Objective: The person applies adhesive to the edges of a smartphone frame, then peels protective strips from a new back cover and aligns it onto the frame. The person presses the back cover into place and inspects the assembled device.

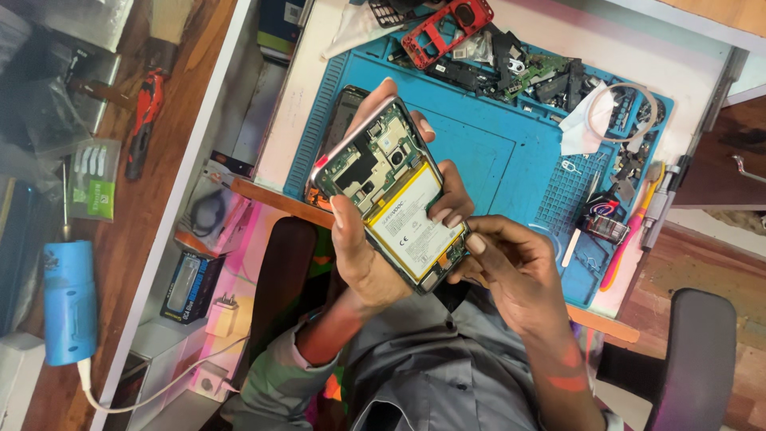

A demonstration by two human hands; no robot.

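I see bright, even light on the blue mat [511, 152]; pink glare along the desk's near edge; left-side clutter slightly soft.

A phone repair workshop: a blue silicone work mat [495, 152] covers the counter [307, 96], strewn with circuit boards [535, 76], a red phone frame [447, 30], tweezers [630, 172] and a roll of tape [622, 112]. An opened smartphone [391, 191], its battery and board exposed, is under inspection. Boxed chargers and accessories [191, 283] fill shelves beside the counter, and a red-handled tool [144, 120] lies on the wooden floor.
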